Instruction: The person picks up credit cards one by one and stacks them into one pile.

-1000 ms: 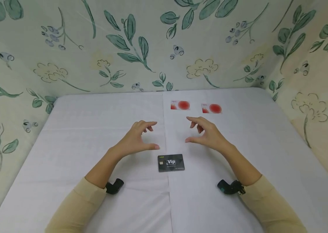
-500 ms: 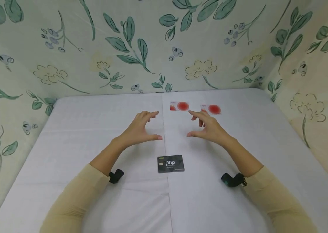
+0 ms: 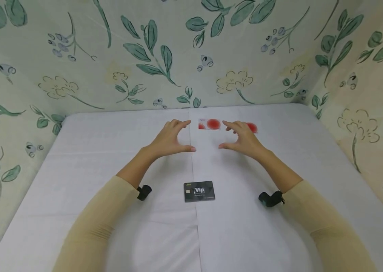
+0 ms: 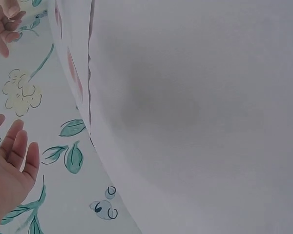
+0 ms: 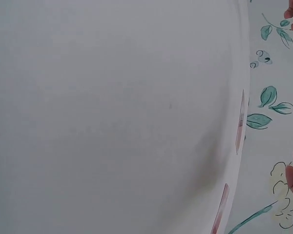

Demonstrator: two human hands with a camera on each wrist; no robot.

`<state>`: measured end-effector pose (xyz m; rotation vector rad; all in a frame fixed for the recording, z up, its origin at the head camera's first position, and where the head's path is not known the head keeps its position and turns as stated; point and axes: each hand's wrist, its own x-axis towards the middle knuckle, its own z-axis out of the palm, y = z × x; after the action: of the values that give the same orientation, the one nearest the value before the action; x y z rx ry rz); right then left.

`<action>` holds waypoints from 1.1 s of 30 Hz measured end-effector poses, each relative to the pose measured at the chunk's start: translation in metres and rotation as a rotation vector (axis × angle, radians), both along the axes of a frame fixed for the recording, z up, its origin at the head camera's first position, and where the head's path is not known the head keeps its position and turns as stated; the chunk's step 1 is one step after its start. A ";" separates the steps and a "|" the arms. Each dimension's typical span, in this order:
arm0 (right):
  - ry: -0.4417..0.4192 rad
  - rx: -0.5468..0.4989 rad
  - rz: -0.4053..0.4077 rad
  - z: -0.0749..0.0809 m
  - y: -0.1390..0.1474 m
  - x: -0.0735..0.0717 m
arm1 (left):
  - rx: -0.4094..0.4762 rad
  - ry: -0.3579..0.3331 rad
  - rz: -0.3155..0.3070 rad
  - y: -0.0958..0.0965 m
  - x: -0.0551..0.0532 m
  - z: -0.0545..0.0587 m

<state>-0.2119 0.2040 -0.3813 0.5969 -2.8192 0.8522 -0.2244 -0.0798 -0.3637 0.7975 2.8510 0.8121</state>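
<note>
My left hand [image 3: 171, 139] hovers over the white table, thumb and fingers spread apart with nothing between them. Facing it, my right hand [image 3: 243, 139] is held in the same spread shape and holds nothing. A red-and-white card [image 3: 213, 124] lies flat at the back, between and just beyond the fingertips of both hands. A second red-and-white card [image 3: 252, 127] is partly hidden behind my right hand. Nearer to me lies a black card [image 3: 199, 191] printed "Vip". In the left wrist view the left hand [image 4: 12, 170] shows at the lower left edge.
A white cloth [image 3: 86, 151] with a seam down the middle covers the table. Behind and beside it hangs a leaf-and-flower patterned curtain [image 3: 103, 68]. A black wrist device [image 3: 145, 192] sits at my left cuff, and another black wrist device [image 3: 271, 199] at my right.
Both hands have moved forward, away from the black card toward the red-and-white cards. The left hand has also shifted right. My right hand now covers part of the right red-and-white card.
</note>
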 end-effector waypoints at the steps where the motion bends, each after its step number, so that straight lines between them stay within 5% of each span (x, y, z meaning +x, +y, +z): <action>1: -0.003 0.001 -0.007 0.000 0.000 -0.003 | -0.016 -0.001 0.003 0.002 -0.003 0.000; 17: -0.158 0.144 -0.109 -0.007 0.002 -0.040 | -0.136 -0.123 0.155 0.038 -0.047 -0.024; 25: -0.245 0.199 -0.101 -0.014 -0.007 -0.056 | -0.192 -0.232 0.203 0.055 -0.054 -0.033; 33: -0.276 0.294 -0.077 -0.027 -0.013 -0.069 | -0.234 -0.196 0.228 0.069 -0.053 -0.045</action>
<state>-0.2811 0.1907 -0.4086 0.4283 -3.2274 0.5454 -0.2778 -0.0105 -0.4086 0.3495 2.8192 0.5276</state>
